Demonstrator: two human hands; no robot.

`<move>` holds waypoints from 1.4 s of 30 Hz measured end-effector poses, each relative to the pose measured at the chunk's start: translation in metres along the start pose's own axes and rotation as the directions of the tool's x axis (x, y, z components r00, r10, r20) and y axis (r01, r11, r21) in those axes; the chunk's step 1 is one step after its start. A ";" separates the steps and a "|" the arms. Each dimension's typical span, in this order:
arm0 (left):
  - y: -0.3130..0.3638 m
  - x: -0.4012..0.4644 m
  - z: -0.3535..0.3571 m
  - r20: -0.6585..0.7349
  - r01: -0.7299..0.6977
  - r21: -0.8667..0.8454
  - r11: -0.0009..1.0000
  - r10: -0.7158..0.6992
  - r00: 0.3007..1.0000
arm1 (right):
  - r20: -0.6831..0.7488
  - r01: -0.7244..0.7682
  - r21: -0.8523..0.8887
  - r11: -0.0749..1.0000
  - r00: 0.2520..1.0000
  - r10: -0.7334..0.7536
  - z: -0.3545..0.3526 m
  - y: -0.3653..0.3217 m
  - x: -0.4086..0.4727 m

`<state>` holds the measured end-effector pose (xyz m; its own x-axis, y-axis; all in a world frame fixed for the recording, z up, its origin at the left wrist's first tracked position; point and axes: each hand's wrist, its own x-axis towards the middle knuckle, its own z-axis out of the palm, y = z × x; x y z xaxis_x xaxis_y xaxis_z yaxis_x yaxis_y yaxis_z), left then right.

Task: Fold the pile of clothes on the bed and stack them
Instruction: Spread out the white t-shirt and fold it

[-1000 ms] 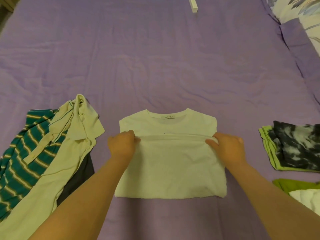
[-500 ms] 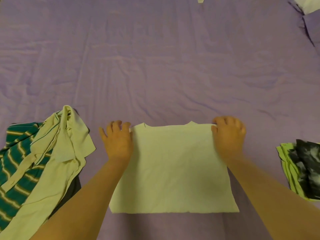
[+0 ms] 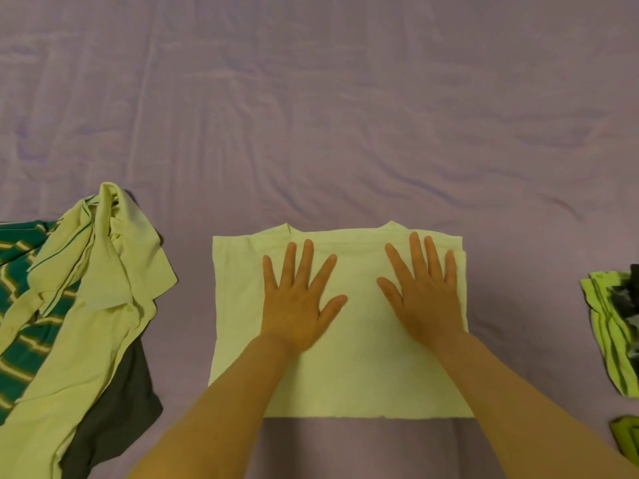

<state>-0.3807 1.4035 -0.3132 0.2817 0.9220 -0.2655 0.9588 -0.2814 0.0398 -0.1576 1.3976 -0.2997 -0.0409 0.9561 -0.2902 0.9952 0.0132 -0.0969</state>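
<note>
Folded shirt: flat on bed, under left hand and right hand, both spread flat, gripping nothing. Pile left of shirt; bare sheet beyond.

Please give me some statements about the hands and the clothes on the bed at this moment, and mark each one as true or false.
1. Both hands lie flat with spread fingers on the folded white T-shirt. True: left hand, right hand.
2. The right hand pinches the shirt's collar. False: it rests open on the cloth.
3. An unfolded pile, with a green striped garment, lies left of the shirt. True.
4. The folded lime-green clothes lie on top of the white T-shirt. False: they lie apart, at the right edge.
</note>
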 end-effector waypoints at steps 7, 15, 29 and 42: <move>0.025 -0.006 -0.035 0.161 0.076 -0.032 0.997 -0.070 0.984 | -0.027 -0.235 0.188 0.954 0.969 0.244 -0.024 0.014 -0.034; 0.092 -0.048 -0.066 0.172 0.201 -0.618 0.760 -0.118 0.978 | 0.265 -0.552 0.661 0.507 0.805 0.531 -0.039 0.012 -0.065; 0.000 -0.076 -0.118 0.564 0.492 -0.792 -0.363 -0.125 0.816 | 0.252 -0.187 0.781 0.596 0.967 -0.027 -0.078 -0.163 -0.055; -0.103 -0.102 -0.061 0.464 0.506 -0.862 -0.021 -0.437 0.771 | 0.284 -0.076 0.662 0.745 0.946 -0.156 -0.031 -0.222 -0.060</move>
<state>-0.5063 1.3547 -0.2319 -0.2196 0.7105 -0.6686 0.1552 0.7020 0.6950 -0.3735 1.3460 -0.2313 -0.2192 0.8195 -0.5294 0.6860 -0.2564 -0.6809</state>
